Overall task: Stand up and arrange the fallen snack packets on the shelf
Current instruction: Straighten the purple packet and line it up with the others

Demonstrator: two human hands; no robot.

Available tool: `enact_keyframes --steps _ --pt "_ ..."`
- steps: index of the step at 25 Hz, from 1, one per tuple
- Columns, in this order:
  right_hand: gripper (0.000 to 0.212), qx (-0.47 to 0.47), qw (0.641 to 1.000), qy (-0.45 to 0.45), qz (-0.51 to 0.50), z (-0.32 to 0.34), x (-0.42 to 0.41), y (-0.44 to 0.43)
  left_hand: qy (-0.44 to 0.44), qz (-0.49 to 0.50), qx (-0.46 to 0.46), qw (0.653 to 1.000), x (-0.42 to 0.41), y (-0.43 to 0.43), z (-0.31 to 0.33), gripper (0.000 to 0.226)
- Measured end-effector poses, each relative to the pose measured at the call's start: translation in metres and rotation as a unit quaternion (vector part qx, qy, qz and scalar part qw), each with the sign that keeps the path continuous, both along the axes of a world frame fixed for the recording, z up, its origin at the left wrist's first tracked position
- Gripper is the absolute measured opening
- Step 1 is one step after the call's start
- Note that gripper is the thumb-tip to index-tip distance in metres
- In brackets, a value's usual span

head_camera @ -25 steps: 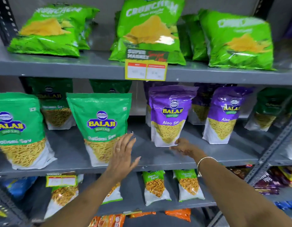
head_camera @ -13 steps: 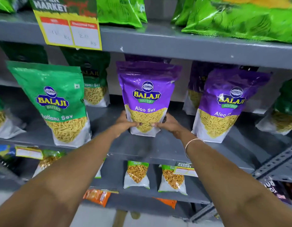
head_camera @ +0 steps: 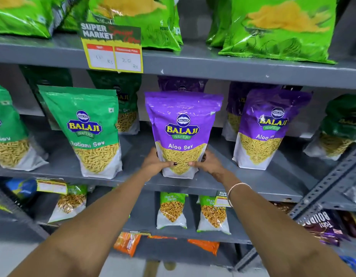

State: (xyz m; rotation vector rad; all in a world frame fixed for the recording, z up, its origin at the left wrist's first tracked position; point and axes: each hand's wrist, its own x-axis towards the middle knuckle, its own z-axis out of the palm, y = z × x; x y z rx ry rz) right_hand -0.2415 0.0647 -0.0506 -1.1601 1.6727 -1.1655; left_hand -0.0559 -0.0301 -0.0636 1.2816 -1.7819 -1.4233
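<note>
A purple Aloo Sev packet [head_camera: 182, 124] stands upright at the front of the grey middle shelf [head_camera: 133, 181]. My left hand [head_camera: 155, 163] grips its lower left corner and my right hand [head_camera: 208, 164] grips its lower right corner, thumbs across the clear window. A second purple Aloo Sev packet [head_camera: 267, 128] stands upright to its right. A green Ratlami Sev packet [head_camera: 87, 128] stands to its left, leaning slightly. More purple and green packets stand behind them, partly hidden.
Light green chip bags [head_camera: 277, 27] fill the top shelf, with a yellow price tag [head_camera: 113, 56] on its edge. Small Chana Garam packets [head_camera: 172, 210] stand on the lower shelf. A slotted metal upright [head_camera: 328, 184] runs at the right. Orange packets [head_camera: 126, 243] lie lowest.
My left hand moved from beside the green packet to the purple Aloo Sev packet. Both hands now hold its base, and the view has come closer.
</note>
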Motion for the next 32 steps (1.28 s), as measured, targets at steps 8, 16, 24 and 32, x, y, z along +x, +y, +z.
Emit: enact_keyframes --steps 8,16,24,32 --pt "0.053 0.032 0.999 0.005 -0.017 0.002 0.008 0.015 -0.028 0.003 -0.001 1.0 0.007 0.015 0.001 0.096" --pt "0.052 0.074 0.997 -0.009 -0.033 0.007 0.013 0.023 -0.056 0.003 -0.017 0.998 0.005 0.027 0.007 0.079" --pt "0.068 0.085 0.988 0.031 -0.128 0.006 -0.023 0.042 -0.12 0.111 -0.388 0.907 0.01 0.064 0.001 0.095" --pt "0.076 0.049 0.944 0.156 -0.288 0.009 -0.174 0.098 -0.081 -0.085 -0.552 0.826 -0.123 0.11 0.004 0.063"
